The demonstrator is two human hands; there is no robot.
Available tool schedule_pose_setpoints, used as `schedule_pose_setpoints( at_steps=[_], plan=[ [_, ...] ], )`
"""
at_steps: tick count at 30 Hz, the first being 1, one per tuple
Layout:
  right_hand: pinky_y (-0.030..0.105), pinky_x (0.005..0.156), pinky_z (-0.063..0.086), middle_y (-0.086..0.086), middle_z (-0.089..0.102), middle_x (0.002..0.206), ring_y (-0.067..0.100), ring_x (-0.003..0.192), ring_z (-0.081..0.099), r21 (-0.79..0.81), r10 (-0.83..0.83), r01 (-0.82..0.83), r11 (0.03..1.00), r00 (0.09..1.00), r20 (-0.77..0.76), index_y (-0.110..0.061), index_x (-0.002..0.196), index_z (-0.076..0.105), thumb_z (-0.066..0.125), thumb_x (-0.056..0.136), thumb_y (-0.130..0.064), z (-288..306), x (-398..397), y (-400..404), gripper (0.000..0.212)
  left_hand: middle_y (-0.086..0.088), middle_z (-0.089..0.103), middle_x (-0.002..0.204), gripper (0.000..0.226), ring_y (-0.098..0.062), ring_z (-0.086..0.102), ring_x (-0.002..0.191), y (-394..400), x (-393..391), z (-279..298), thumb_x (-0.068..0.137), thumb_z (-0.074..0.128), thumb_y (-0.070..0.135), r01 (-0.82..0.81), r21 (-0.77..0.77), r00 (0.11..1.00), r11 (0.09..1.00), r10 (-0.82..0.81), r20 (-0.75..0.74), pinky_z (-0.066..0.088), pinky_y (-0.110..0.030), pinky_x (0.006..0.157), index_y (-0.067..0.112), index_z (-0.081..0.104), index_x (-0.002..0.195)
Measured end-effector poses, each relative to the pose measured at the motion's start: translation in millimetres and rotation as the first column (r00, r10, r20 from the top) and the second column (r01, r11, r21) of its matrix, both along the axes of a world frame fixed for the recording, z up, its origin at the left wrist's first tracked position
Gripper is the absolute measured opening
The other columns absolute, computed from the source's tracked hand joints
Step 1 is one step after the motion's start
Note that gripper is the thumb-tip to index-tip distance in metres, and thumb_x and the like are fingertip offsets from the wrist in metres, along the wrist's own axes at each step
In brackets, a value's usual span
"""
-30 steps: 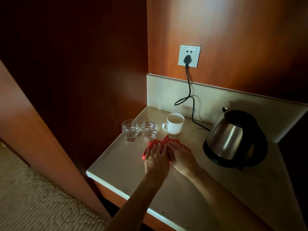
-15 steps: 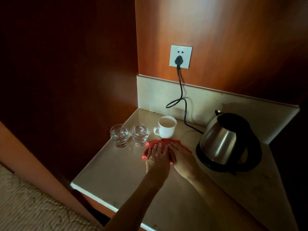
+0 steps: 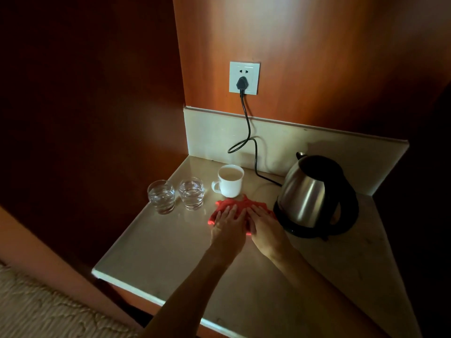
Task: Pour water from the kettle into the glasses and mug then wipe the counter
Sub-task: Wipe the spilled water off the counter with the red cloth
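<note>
Both hands lie flat on a red cloth [image 3: 240, 208] in the middle of the tabletop [image 3: 158, 247]. The left hand [image 3: 229, 224] has its fingers straight and close together, and they press on the left half of the cloth. The right hand [image 3: 264, 228] lies just beside it, touching it along the side, with straight fingers that press on the right half. Neither hand grips the cloth; the palms only rest on it.

The cloth is crumpled, and its far edge shows beyond the fingertips. At 12 o'clock from the cloth, just beside it, stands a white mug [image 3: 230, 180] with liquid inside and its handle turned to 9 o'clock. At 10 o'clock from the cloth stand two clear glasses with water: the nearer glass [image 3: 191, 193] and, just beside that at 9 o'clock, the outer glass [image 3: 161, 196] near the left edge of the tabletop. The two glasses are close, but whether they touch cannot be told.

At 3 o'clock from the cloth stands the steel kettle [image 3: 310, 193] on its black base, upright, with the spout toward the wall. The right edge of the cloth is very near to the base. A black cord [image 3: 249, 128] goes from behind the kettle up to a plug in the white socket [image 3: 244, 78] on the wooden wall.
</note>
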State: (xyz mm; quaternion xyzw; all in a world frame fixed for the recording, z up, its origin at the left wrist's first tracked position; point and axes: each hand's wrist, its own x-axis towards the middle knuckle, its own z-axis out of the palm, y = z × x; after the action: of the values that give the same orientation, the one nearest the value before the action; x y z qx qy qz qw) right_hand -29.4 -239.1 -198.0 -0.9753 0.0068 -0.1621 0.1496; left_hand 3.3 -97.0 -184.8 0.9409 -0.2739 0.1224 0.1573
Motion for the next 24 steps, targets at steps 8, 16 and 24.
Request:
schedule_pose_setpoints(
  at_steps=[8,16,24],
  plan=[
    [0.057,0.094,0.055,0.019,0.071,0.123,0.037,0.114,0.068,-0.045,-0.045,0.045,0.998,0.999,-0.004,-0.001,0.121,0.072,0.079,0.081,-0.011,2.5,-16.7,9.2,0.042,-0.009,0.061,0.134,0.041,-0.028,0.055,0.127,1.5,-6.3,-3.2,0.092,0.044,0.033,0.045,-0.002,0.999,0.999,-0.045,0.024,0.044,-0.048,0.106,0.023,0.065,0.126],
    [0.058,0.101,0.05,0.018,0.068,0.13,0.035,0.122,0.065,-0.102,-0.034,0.026,0.994,0.996,-0.077,-0.001,0.126,0.069,0.031,0.086,-0.037,6.8,-7.2,12.1,0.065,-0.007,0.052,0.144,0.062,-0.025,0.045,0.137,-0.1,3.9,-4.0,0.091,0.02,0.047,0.052,0.088,0.998,0.995,-0.048,-0.047,0.035,-0.045,0.114,0.024,0.055,0.137],
    [0.054,0.1,0.052,0.018,0.069,0.129,0.033,0.118,0.067,-0.036,-0.008,0.004,0.999,0.995,-0.097,0.0,0.125,0.069,0.034,0.088,-0.033,10.8,3.9,5.0,0.061,-0.003,0.03,0.159,0.08,-0.021,0.021,0.148,-3.7,13.3,3.8,0.084,-0.004,0.054,0.035,0.122,0.99,0.992,-0.018,-0.139,0.017,-0.041,0.121,0.03,0.033,0.151]
  ],
)
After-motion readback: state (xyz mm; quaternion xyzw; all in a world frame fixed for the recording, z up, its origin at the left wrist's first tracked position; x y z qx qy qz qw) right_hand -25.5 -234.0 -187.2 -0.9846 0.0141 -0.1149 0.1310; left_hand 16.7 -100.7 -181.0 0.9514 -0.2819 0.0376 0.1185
